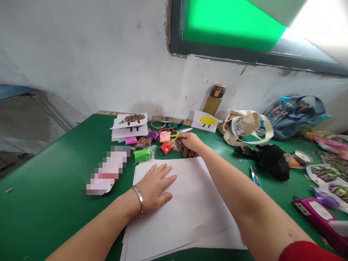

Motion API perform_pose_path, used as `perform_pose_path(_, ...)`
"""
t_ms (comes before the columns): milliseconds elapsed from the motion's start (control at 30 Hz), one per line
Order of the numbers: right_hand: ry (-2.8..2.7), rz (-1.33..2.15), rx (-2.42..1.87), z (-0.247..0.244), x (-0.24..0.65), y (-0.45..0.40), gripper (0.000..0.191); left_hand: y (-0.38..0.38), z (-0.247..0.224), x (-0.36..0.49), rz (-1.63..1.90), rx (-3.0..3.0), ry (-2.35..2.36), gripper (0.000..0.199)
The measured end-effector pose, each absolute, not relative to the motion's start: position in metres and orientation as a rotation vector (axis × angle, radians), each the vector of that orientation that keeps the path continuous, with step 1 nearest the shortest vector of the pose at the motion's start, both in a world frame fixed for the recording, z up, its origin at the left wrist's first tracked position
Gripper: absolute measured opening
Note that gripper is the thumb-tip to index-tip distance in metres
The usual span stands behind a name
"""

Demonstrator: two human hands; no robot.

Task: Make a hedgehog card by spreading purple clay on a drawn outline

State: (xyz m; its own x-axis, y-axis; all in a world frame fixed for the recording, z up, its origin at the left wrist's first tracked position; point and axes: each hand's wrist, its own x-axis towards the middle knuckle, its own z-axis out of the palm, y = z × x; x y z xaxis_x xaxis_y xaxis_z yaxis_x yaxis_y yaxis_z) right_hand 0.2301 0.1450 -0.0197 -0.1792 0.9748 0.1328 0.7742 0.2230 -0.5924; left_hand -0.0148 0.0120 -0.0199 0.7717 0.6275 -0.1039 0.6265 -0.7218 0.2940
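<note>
My left hand [156, 188], with a silver bangle at the wrist, lies flat with fingers spread on a stack of white paper [195, 210]. Farther back, my right hand [191, 141] reaches over a heap of striped sunflower seeds [186, 150], its fingers bent together. Its fingertips are beside scissors [185, 131] with yellow handles; whatever they pinch is hidden. Close by are small packets of modelling clay: red [166, 147], pink [164, 136], green [143, 154], purple [153, 135] and brown [144, 141].
Seed-covered hedgehog pictures [132, 121] lie at the back left, and a yellow hedgehog drawing [205, 121] leans near a bottle [214, 99]. A blurred-out pink object [108, 170] lies left of the paper. Rightward are a cutter [255, 176], black pouch [273, 161], canvas bag [246, 127] and magenta case [318, 217].
</note>
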Motion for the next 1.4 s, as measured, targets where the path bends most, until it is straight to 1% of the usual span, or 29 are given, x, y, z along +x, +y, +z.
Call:
perform_pose_path(200, -1.964, 0.609, -1.550, -0.020, 0.235, 0.132, 0.031, 0.011, -0.017, -0.014, 0.007, 2.647, 0.953, 0.060)
perform_pose_path(367, -1.570, 0.502, -1.652, -0.018, 0.268, 0.104, 0.035, 0.009, -0.015, -0.012, -0.018, 2.665, 0.950, 0.060)
perform_pose_path(533, -1.219, 0.436, -1.693, -0.034, 0.282, 0.077, 0.040, 0.008, -0.015, -0.010, -0.020, 2.673, 0.912, 0.061)
perform_pose_path(767, -1.033, 0.509, -1.605, -0.047, 0.245, 0.097, 0.041, 0.006, -0.013, -0.009, 0.007, 2.664, 0.885, 0.061)
perform_pose_path(967, -0.994, 0.572, -1.487, -0.040, 0.220, 0.105, 0.051, 0.006, -0.012, -0.008, 0.021, 2.645, 0.878, 0.061)
perform_pose_path(1067, -1.045, 0.574, -1.474, -0.030, 0.225, 0.087, 0.045, 0.006, -0.010, -0.008, 0.010, 2.647, 0.865, 0.061)
perform_pose_path(1167, -1.181, 0.609, -1.482, -0.017, 0.227, 0.050, 0.034, 0.006, -0.009, -0.007, -0.010, 2.649, 0.855, 0.060)
perform_pose_path(1233, -1.319, 0.665, -1.475, -0.009, 0.220, 0.014, 0.021, 0.007, -0.010, -0.007, -0.017, 2.651, 0.853, 0.060)
perform_pose_path(1267, -1.426, 0.693, -1.462, -0.005, 0.214, -0.006, 0.015, 0.008, -0.011, -0.007, -0.018, 2.652, 0.850, 0.059)
perform_pose_path(1333, -1.946, 0.717, -1.360, 0.000, 0.198, -0.045, 0.016, 0.009, -0.014, -0.007, -0.016, 2.649, 0.849, 0.055)
perform_pose_path(1400, -2.193, 0.635, -1.258, 0.001, 0.181, -0.079, 0.016, 0.011, -0.016, -0.006, -0.006, 2.640, 0.860, 0.050)
